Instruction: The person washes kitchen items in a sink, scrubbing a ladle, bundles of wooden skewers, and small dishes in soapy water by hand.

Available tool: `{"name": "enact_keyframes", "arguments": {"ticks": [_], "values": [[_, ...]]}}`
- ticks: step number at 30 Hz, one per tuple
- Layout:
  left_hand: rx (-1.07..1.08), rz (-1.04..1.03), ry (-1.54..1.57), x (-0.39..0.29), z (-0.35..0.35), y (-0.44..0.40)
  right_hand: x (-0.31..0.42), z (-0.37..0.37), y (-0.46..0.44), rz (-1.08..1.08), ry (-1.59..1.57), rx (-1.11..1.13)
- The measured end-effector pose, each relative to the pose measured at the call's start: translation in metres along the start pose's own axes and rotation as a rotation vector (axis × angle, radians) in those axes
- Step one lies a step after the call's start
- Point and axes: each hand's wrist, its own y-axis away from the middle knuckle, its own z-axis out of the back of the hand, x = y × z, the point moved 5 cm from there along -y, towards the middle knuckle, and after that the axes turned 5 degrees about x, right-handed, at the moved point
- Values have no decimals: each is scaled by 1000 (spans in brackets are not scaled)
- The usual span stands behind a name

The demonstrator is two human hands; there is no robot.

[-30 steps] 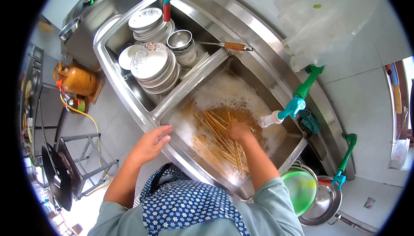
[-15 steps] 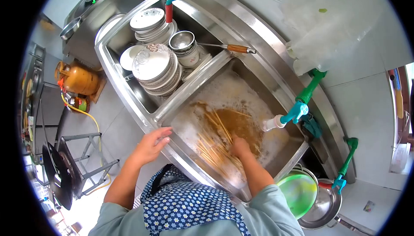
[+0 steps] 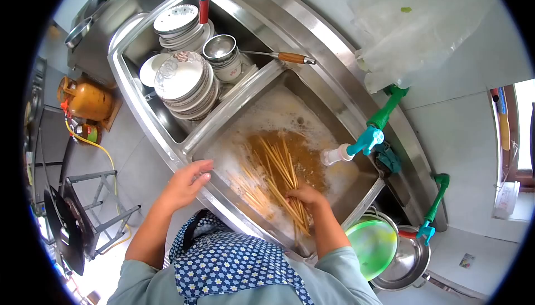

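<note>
My right hand (image 3: 307,197) is closed round a bundle of chopsticks (image 3: 281,172) in the right basin of the steel sink (image 3: 207,193). The bundle is tilted and partly out of the brown, foamy water (image 3: 305,148). More loose chopsticks (image 3: 252,194) float in the foam to its left. Near the basin's front rim, my left hand (image 3: 189,182) hangs with fingers apart and holds nothing. The foam hides the basin floor.
Stacked plates (image 3: 181,77) and bowls fill the left basin. A wooden-handled ladle (image 3: 290,57) lies across the divider. A blue-green tap (image 3: 365,140) reaches over the water. A green basin (image 3: 372,249) and steel pan (image 3: 409,260) stand right; a gas cylinder (image 3: 89,100) and stool (image 3: 103,210) are left.
My right hand has closed on chopsticks and raised a bundle of them out of the foam. My left hand stays open by the rim. The whole view has shifted slightly.
</note>
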Motion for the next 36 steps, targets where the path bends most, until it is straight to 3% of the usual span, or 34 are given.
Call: {"name": "enact_keyframes", "arguments": {"ticks": [2,6,11,15,22,25,28,30,36], "values": [[-5,0,11,-6,0,0,41,-17,36,183,-412,210],[13,-41,-6,-12,-5,-2,53,-26,58,227,-507,220],[52,-49,11,-24,-12,-5,85,-38,68,333,-507,200],[63,-70,13,-34,-24,-8,109,-45,73,424,-304,174],[165,-254,-43,-70,-61,-25,149,-60,100,552,-176,177],[118,-297,146,-90,-74,-33,165,-65,116,591,-197,147],[105,-212,365,-98,-85,-42,160,-62,112,588,-138,202],[125,-177,739,-94,-97,-54,159,-62,111,595,-140,186],[116,-114,828,-99,-105,-66,170,-61,113,647,-205,172]]}}
